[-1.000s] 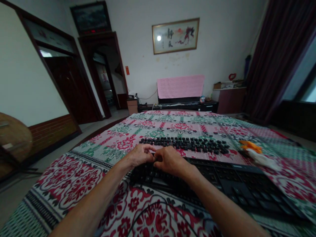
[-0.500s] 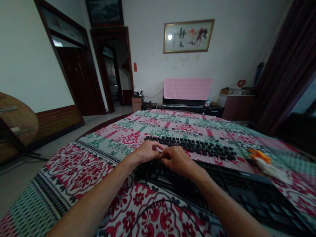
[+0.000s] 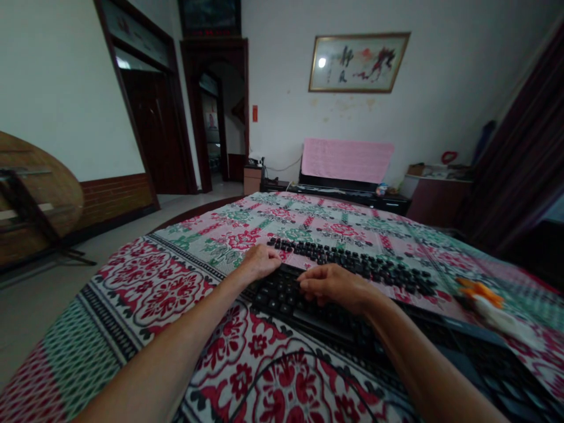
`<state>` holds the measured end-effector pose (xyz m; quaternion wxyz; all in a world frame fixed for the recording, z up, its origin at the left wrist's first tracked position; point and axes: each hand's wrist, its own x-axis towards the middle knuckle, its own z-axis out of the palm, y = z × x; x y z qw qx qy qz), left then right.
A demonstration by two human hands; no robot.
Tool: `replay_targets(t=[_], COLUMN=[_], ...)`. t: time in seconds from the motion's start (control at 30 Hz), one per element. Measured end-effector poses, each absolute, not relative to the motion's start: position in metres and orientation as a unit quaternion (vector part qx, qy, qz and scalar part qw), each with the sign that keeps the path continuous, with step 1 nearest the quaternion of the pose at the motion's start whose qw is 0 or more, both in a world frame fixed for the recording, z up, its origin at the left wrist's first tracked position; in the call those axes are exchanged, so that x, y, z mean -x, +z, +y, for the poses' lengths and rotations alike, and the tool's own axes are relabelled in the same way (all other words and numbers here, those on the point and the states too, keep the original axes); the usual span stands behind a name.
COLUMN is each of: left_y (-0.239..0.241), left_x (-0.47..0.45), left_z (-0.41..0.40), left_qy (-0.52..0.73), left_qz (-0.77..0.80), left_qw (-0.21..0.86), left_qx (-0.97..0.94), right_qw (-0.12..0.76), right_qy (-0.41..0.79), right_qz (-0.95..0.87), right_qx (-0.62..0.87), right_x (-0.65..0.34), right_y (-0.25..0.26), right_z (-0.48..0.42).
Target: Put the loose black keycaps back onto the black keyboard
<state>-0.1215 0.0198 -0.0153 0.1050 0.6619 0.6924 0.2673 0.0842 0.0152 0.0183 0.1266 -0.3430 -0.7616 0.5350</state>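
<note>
A black computer keyboard (image 3: 304, 317) lies slantwise on the cloth, with keys in place at its left end and dark bare key sockets further right. My left hand (image 3: 263, 262) is closed at the far left edge of the keyboard; its curled fingers hide whatever is in them. My right hand (image 3: 332, 285) hovers just over the keyboard's left part, thumb and fingertips pinched together. Anything between those fingertips is too small to name. Behind the keyboard, loose black keycaps (image 3: 359, 263) lie in rough rows.
A patterned cloth (image 3: 176, 299) covers the table. An orange and white item (image 3: 489, 296) lies right of the keycaps. A thin black cable (image 3: 264, 367) curves across the cloth in front. Beyond stands a low cabinet with a pink cloth (image 3: 348, 158) over a screen-like shape.
My hands, earlier touching fingertips over the keyboard, have come apart. The left has drawn back to the keyboard's far left edge, the right sits over the keys. The view has turned slightly left.
</note>
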Motion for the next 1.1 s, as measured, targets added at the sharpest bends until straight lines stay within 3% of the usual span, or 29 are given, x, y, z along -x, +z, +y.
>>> replay_targets(t=[0.33,0.7,1.1], left_y=[-0.014,-0.016,-0.017], left_x=[0.124,0.124,0.124], left_z=[0.018,0.016,0.016], left_qy=[0.267,0.258,0.247], left_qz=[0.712,0.711,0.710], left_qw=[0.105,0.091,0.083], left_qx=[-0.641,-0.648,-0.654], right_qw=[0.114,0.101,0.099], right_qy=[0.540,0.334,0.213], right_qz=[-0.758,-0.868,-0.885], right_qx=[0.347,0.352,0.401], right_x=[-0.087,-0.078,-0.066], right_y=[0.019,0.017,0.015], right_z=[0.017,0.014,0.007])
